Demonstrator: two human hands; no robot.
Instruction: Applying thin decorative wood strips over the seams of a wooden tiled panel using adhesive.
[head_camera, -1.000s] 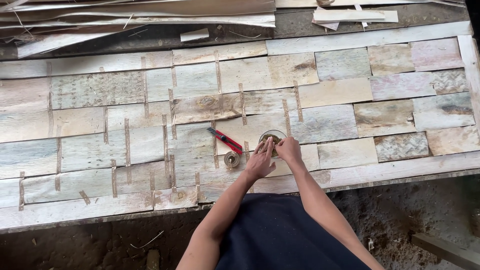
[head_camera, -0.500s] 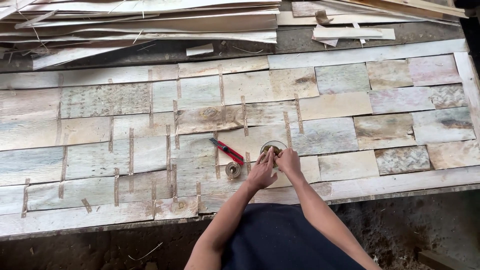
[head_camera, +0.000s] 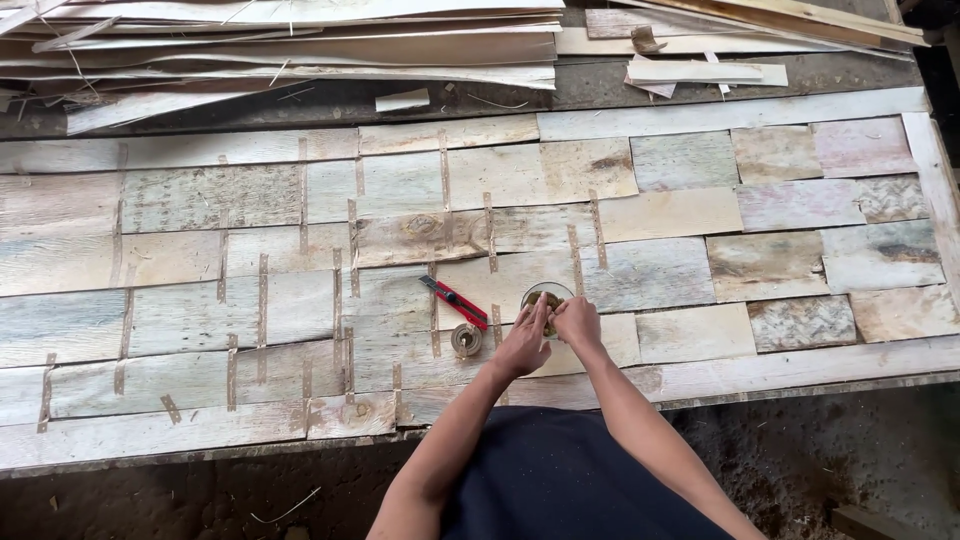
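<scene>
Both hands meet over a small round clear container (head_camera: 547, 296) resting on the patchwork of pale taped wood veneer sheets (head_camera: 300, 300); the left hand (head_camera: 522, 345) and right hand (head_camera: 577, 322) pinch something at its rim, though what the fingers grip is too small to tell. Just left lie a brown tape roll (head_camera: 466, 340) and a red utility knife (head_camera: 453, 301).

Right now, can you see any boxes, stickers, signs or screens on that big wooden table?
None: no package, label, sign or screen shows.
Veneer sheet: pale wood patches joined by brown tape strips, filling the table.
Knife: slim, red and black, left of the hands.
Tape roll: small brown ring, below the knife.
Round bowl: small, under both hands' fingers.
</scene>
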